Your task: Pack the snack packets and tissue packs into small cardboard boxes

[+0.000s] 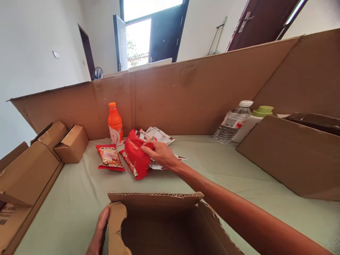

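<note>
right hand [159, 154] clamps a red packet [136, 158] above the snack pile [158, 135] on the far bench [79, 198]; left hand [99, 231] lies flat against the left flap of the near open box [162, 226], apparently bracing it. orange bottle [115, 124] stands behind.

1. Nothing legible anywhere.
2. Red pack [136, 157] in the right hand [159, 154], snack packet [109, 157] beside it: print too small.
3. Orange bottle [115, 124] and water bottle [232, 123] labels: blurred.
4. Flat carton [6, 212] at the bench's left edge: dark print, unreadable.
</note>
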Motion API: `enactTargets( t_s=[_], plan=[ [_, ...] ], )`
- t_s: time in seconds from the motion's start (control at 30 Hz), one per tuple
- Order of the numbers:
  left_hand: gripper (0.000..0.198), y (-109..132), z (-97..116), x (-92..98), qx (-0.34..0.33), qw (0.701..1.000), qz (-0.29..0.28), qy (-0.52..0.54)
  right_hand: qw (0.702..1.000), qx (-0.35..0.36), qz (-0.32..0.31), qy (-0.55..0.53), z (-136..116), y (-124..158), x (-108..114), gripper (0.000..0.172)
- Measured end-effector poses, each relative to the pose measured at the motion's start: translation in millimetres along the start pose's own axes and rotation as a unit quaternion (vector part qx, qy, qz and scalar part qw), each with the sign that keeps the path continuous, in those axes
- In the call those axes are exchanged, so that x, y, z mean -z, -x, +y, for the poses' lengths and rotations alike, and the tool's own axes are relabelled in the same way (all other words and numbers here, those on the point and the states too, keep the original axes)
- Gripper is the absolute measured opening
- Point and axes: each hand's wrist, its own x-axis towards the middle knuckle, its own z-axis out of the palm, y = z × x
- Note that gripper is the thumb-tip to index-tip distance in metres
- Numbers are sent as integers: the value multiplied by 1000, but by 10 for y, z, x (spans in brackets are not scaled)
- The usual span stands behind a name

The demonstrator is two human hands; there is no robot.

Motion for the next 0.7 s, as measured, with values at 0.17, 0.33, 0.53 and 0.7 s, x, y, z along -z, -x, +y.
enactTargets(
  t_s=[0.17, 0.33, 0.53, 0.7],
  plan=[
    [119, -52, 308, -70, -20, 1000, -7, 9, 973, -10, 149, -174, 491, 795, 462, 39],
    [111, -275, 365, -108, -79, 995, -18, -50, 956, -3, 229, -183, 596, 1384, 966, 38],
    [114, -391, 517, -158, -87, 994, -40, -46, 940, 74, 254, -217, 340, 1864, 1343, 34],
    [115, -324, 625, -217, -83, 995, -56, 0, 973, 185, 92, -100, 46, 1978, 1393, 45]
  ],
)
